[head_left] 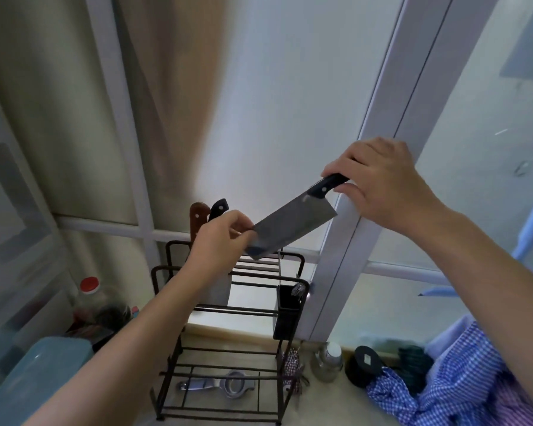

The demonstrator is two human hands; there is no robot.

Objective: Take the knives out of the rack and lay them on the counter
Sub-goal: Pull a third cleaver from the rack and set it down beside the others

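Observation:
A cleaver [293, 230] with a wide steel blade and black handle is held in the air above the dark wire rack [228, 309]. My right hand [382, 186] grips its handle. My left hand [222, 238] pinches the front end of the blade. Two more knives stand in the rack behind my left hand: one with a brown wooden handle [197, 219] and one with a black handle [219, 207]. Their blades are mostly hidden by my left arm.
A black utensil cup [286, 315] hangs on the rack's right side. A metal squeezer [216, 387] lies on the counter [330, 404] under the rack. A red-capped jar [90, 290] and blue box [34, 379] stand left; a small jar [328, 361], black lid [365, 364] and checked cloth [450, 388] lie right.

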